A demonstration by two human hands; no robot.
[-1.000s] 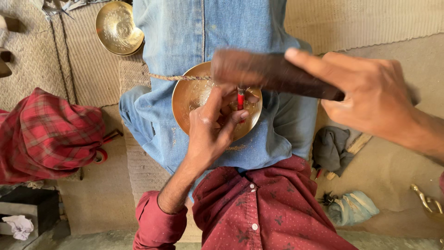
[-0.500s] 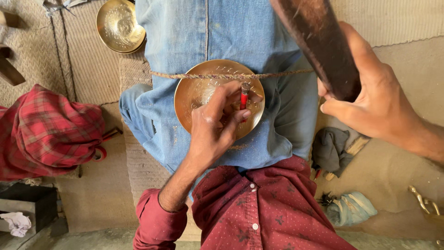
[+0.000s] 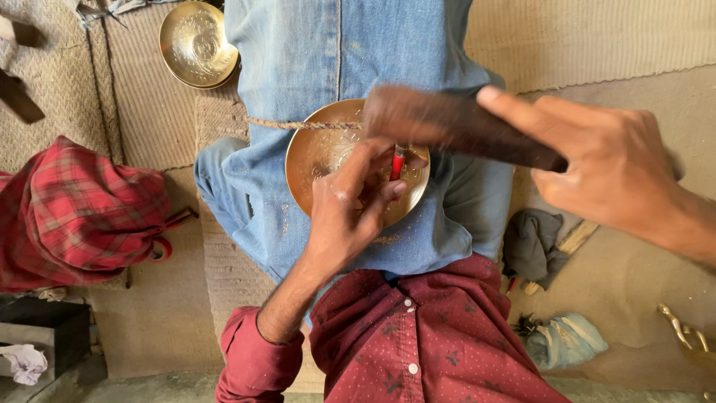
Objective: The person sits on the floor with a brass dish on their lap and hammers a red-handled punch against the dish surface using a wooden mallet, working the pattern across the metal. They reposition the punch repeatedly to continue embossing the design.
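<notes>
The left hand (image 3: pixel 350 205) pinches a thin red-handled tool (image 3: pixel 397 162) between thumb and fingertips, its tip set upright against the inside of a brass bowl (image 3: pixel 317 160). The bowl rests on the person's lap, on blue denim cloth (image 3: pixel 335 60), and a twisted cord (image 3: pixel 298 124) runs across its upper rim. The right hand (image 3: pixel 608 160) is closed around the handle end of a dark wooden mallet (image 3: pixel 447 123), forefinger stretched along it; the mallet lies crosswise just above the tool's top, blurred, so whether they touch cannot be told. A second brass bowl (image 3: pixel 198 43) sits on the woven mat (image 3: pixel 142 104) up to the left, well apart. A red plaid cloth (image 3: pixel 82 213) lies at the left, and a dark grey rag (image 3: pixel 533 242) at the right on the floor.
</notes>
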